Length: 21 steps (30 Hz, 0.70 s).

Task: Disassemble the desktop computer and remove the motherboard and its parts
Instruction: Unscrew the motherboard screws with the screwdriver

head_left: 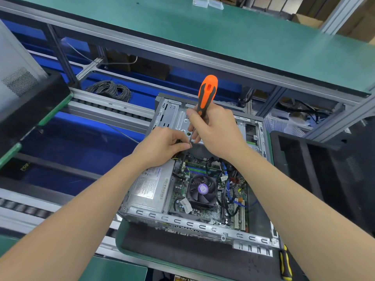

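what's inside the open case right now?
Inside the computer case: the silver power supply, the motherboard with its black CPU fan, RAM sticks and cables. Both hands and the orange screwdriver cover the far end.

Open grey metal desktop computer case [194, 226] lies on black mat w/ green edge [182, 258]. Right hand [219, 132] grips orange-and-black screwdriver [206, 96], shaft angled down; left hand [164, 147] pinches near tip. Black CPU fan w/ purple sticker [202, 189] beside silver power supply box [150, 185].
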Motion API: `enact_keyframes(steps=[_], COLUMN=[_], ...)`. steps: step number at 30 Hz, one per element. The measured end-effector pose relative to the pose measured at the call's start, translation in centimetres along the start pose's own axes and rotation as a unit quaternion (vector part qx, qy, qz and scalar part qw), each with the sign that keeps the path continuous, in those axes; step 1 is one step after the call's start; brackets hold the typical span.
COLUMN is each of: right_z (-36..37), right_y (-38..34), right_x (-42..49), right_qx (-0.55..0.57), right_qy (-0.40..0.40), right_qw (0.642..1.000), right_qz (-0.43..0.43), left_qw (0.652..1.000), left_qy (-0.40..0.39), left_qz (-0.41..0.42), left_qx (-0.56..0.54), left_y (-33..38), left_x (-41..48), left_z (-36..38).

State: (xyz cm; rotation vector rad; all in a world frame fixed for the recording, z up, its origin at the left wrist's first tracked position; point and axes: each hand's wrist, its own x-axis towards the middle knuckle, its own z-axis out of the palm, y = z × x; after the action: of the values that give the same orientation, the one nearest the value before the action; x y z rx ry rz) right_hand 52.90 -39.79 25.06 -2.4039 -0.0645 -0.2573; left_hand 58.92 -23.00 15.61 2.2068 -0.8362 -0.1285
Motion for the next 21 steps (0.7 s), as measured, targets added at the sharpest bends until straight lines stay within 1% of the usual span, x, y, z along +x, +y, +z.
enact_keyframes(steps=[2,5,7,8,9,12,13,14,15,16,17,19,21], right_z=[-0.2,-0.9,-1.8,-2.2,-2.7,-4.4,-4.8,-5.2,-5.3,-5.3,-5.5,-6.2,-7.7], right_y=[-0.2,-0.7,-1.2,-1.5,-1.9,-3.8,-4.5,-5.0,-5.6,-6.1,-6.6,-7.1,-7.8], right_x=[0.0,0.5,0.7,0.9,0.9,1.3,1.7,2.0,2.4,2.7,2.9,3.3,3.6], right_qx=[0.008,0.012,-0.015,-0.04,-0.059,-0.08,-0.133,-0.209,-0.275,-0.312,-0.326,-0.326,-0.32], right_qy=[-0.024,-0.091,-0.12,-0.113,-0.086,0.058,0.081,0.072,0.039,0.002,-0.035,-0.118,-0.199], right_qw=[1.0,0.996,0.993,0.993,0.995,0.994,0.987,0.975,0.96,0.95,0.945,0.937,0.921], right_qz=[-0.002,-0.002,0.001,-0.004,-0.013,-0.038,-0.039,-0.032,-0.021,-0.008,-0.004,-0.049,-0.103], left_qw=[1.0,0.999,0.998,0.998,0.998,0.999,0.999,0.999,0.999,0.999,0.999,0.999,0.998], left_qy=[-0.004,-0.01,-0.014,-0.011,-0.008,-0.011,-0.013,-0.016,-0.019,-0.021,-0.023,-0.025,-0.023], left_qz=[0.003,0.01,0.009,0.007,0.006,0.012,0.016,0.022,0.024,0.022,0.017,0.01,0.025], left_qx=[-0.012,-0.044,-0.058,-0.06,-0.057,-0.032,-0.029,-0.027,-0.026,-0.026,-0.031,-0.046,-0.05], left_y=[-0.1,-0.1,0.1,0.2,0.2,0.4,0.5,0.5,0.6,0.6,0.5,0.3,0.3], left_x=[-0.1,-0.2,-0.2,-0.3,-0.3,-0.2,-0.2,-0.2,-0.2,-0.3,-0.3,-0.3,-0.5], left_z=[-0.1,-0.2,-0.3,-0.2,-0.1,0.1,0.1,0.1,0.1,0.1,0.1,-0.1,-0.1])
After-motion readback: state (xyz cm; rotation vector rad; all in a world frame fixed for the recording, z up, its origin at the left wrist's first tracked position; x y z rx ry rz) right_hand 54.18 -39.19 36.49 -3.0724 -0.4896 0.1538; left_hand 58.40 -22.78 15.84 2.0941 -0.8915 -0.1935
